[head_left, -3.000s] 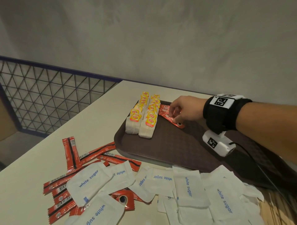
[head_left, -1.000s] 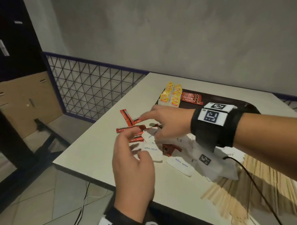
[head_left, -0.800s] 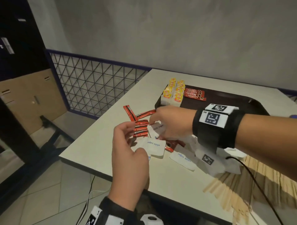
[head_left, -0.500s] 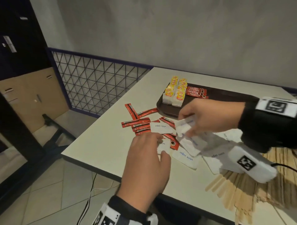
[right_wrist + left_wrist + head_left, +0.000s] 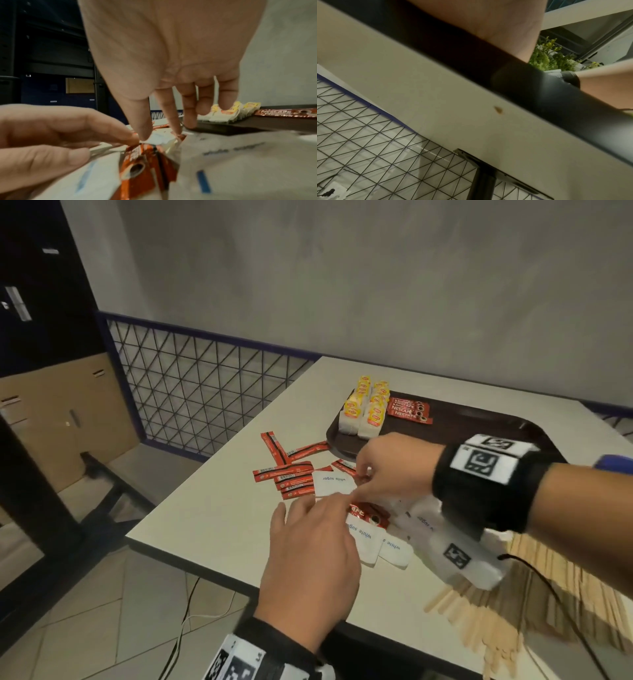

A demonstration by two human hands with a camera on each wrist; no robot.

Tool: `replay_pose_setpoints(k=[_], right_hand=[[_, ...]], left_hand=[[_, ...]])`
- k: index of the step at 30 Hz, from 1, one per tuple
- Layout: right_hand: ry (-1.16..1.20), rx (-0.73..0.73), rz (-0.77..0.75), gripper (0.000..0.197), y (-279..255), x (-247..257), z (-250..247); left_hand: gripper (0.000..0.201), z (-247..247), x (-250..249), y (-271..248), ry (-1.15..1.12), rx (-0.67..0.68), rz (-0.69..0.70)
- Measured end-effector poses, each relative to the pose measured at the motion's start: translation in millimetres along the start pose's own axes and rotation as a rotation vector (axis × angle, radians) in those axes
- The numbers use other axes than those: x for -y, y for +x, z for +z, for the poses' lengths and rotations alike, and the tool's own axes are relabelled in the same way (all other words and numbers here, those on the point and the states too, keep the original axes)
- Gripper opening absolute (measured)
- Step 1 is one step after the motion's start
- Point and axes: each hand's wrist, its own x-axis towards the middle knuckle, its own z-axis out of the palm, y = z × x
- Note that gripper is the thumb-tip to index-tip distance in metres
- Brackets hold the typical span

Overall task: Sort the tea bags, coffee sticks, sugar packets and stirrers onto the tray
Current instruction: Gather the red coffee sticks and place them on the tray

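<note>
A red Nescafé coffee stick [image 5: 368, 513] lies in the loose pile on the white desk [image 5: 219, 518], half under white paper sugar packets [image 5: 366, 537], directly below both hands. Its long axis runs roughly from the near-left toward the far-right; its exact heading is unclear. The right hand [image 5: 394, 465] reaches down with thumb and forefinger tips on the pile, seemingly pinching a white packet edge beside the stick. The left hand [image 5: 313, 559] hovers with relaxed, extended fingers, forefinger touching the same spot. More red sticks [image 5: 284, 477] lie scattered left. Beyond, the dark brown tray [image 5: 479, 426] carries yellow-tagged tea bags [image 5: 364, 410] and one coffee stick. Pale wooden stirrers [image 5: 496, 621] fan out at the near right.
</note>
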Motion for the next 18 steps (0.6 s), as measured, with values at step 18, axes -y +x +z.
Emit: replay_pose_setpoints(k=[18], right_hand=[[0.005,-0.064,0.075,0.01,19.6,14.6,10.1]], left_hand=[[0.035,6.6,-3.3,0.5,0.261,-0.083,-0.176]])
